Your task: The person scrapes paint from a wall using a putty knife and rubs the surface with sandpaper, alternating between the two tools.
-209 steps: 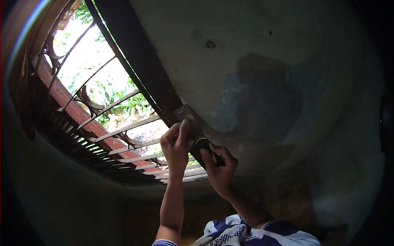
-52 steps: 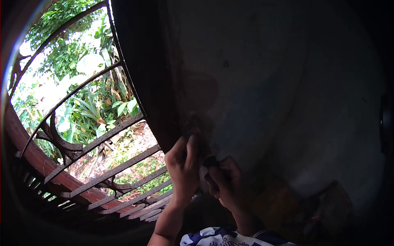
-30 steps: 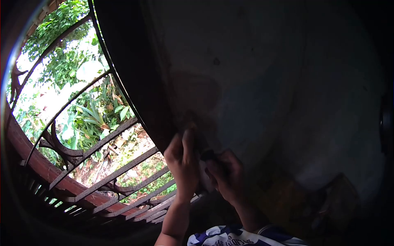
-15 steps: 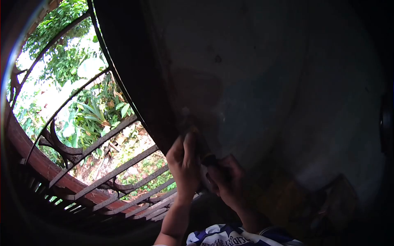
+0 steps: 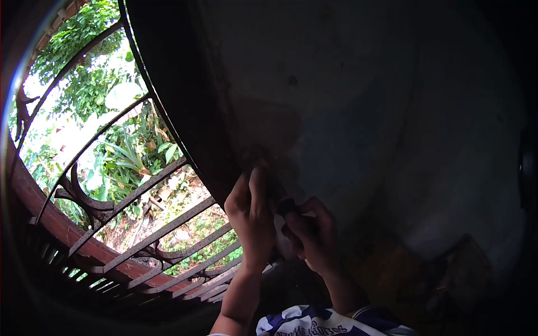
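Note:
Near the window frame, my left hand (image 5: pixel 249 210) is closed at the edge of the dim wall, its thumb pointing up. What it grips is too dark to make out. Just to its right, my right hand (image 5: pixel 311 229) is curled round a dark object (image 5: pixel 286 207) like a handle, whose end shows by the fingers. The two hands are close together. The area above them lies in deep shadow.
A window with metal bars (image 5: pixel 145 185) and a reddish sill (image 5: pixel 67 232) takes up the left side, plants outside it. The pale wall (image 5: pixel 347 67) fills the right. Dim crumpled shapes (image 5: pixel 459 269) lie lower right.
Both hands have shifted slightly upward along the wall. The right hand's fingers now show more clearly around the dark object.

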`<state>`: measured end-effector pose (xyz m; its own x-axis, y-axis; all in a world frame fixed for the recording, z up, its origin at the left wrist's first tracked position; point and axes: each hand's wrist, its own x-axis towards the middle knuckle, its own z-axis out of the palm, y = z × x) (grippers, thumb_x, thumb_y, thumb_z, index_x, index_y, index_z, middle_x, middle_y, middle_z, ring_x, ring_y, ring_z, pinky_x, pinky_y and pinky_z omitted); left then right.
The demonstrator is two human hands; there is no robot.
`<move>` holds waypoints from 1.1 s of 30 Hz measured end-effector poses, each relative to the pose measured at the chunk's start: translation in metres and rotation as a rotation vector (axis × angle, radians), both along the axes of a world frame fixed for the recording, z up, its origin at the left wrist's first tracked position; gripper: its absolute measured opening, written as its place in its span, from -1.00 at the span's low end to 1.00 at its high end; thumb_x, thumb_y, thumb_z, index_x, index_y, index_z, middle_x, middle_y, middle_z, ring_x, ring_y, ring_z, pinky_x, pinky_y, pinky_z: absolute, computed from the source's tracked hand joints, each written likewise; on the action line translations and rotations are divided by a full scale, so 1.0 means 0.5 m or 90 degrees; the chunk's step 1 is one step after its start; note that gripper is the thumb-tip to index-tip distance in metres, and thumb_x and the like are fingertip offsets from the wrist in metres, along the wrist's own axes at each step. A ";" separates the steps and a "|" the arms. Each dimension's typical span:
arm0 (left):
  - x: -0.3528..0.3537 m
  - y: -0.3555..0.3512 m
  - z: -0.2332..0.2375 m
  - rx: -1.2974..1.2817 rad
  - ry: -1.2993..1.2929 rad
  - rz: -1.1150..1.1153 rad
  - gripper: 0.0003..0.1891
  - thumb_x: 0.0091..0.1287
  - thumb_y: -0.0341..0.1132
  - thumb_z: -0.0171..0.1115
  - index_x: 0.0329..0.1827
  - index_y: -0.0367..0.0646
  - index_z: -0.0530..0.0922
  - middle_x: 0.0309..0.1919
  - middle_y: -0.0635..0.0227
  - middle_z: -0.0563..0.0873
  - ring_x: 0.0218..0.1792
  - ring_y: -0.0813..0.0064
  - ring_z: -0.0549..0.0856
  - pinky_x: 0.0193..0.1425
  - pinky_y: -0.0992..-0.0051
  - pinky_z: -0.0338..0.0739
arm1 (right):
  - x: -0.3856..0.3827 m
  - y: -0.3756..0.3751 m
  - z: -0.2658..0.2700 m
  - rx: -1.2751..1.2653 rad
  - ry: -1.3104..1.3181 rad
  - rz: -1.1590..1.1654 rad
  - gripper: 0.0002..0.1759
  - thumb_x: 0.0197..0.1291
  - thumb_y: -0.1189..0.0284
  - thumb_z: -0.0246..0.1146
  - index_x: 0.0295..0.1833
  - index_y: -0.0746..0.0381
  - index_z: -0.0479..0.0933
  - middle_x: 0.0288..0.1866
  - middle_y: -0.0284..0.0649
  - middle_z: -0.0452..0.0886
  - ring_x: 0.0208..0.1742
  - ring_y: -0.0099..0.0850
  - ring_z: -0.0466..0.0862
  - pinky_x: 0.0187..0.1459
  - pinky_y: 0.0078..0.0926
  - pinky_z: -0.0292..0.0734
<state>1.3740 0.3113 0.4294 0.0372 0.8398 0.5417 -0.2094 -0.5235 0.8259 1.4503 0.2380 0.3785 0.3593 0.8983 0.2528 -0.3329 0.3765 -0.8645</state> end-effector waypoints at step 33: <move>-0.145 -0.083 -0.402 -0.249 0.234 -0.125 -0.59 0.60 -0.15 0.07 -0.41 -0.23 0.54 -0.60 0.58 0.50 -0.51 0.79 0.43 -0.48 0.62 0.28 | -0.031 -0.144 -0.353 -0.174 -0.283 0.019 -0.55 0.33 0.29 0.39 0.19 0.21 0.41 -0.11 -0.35 0.60 -0.15 -0.56 0.62 -0.10 -0.57 0.56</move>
